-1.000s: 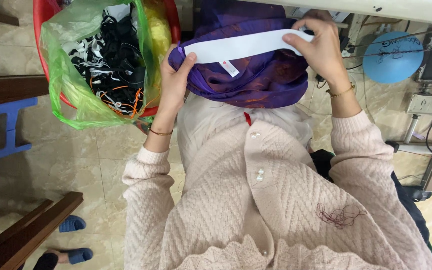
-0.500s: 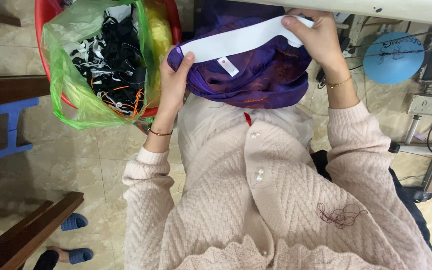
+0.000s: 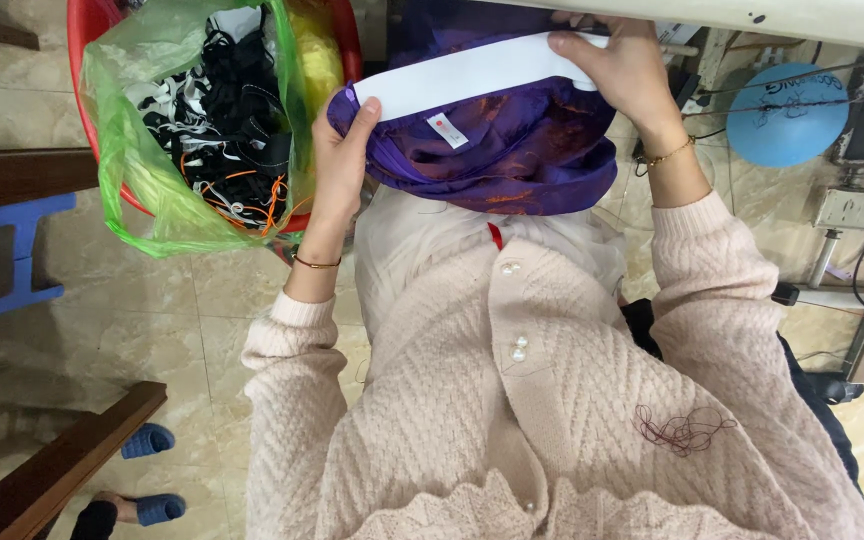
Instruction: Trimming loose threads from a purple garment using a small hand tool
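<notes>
You held the purple garment [image 3: 497,140] in your lap, right of the red basket [image 3: 87,60] with its green bag [image 3: 142,190] of scraps. Since 1.0 s ago your right hand [image 3: 617,65] slid the white band [image 3: 472,75] up toward the table edge; fingers pressed flat on it. Your left hand [image 3: 342,150] stayed pinching the band's left end.

Purple garment [image 3: 512,150]: thin woven cloth, satin-like, slight sheen, soft folds. White waistband [image 3: 472,75] on it: smooth, matt fabric strip with a small sewn label. Cardigan [image 3: 552,400]: pale pink knit, coarse cable texture, glossy pearl-like buttons. Left, green bag [image 3: 142,190]: thin, translucent, shiny plastic film, crumpled, inside a red tub [image 3: 77,60] of hard, smooth plastic. Floor [image 3: 212,300]: polished, glossy tile.
</notes>
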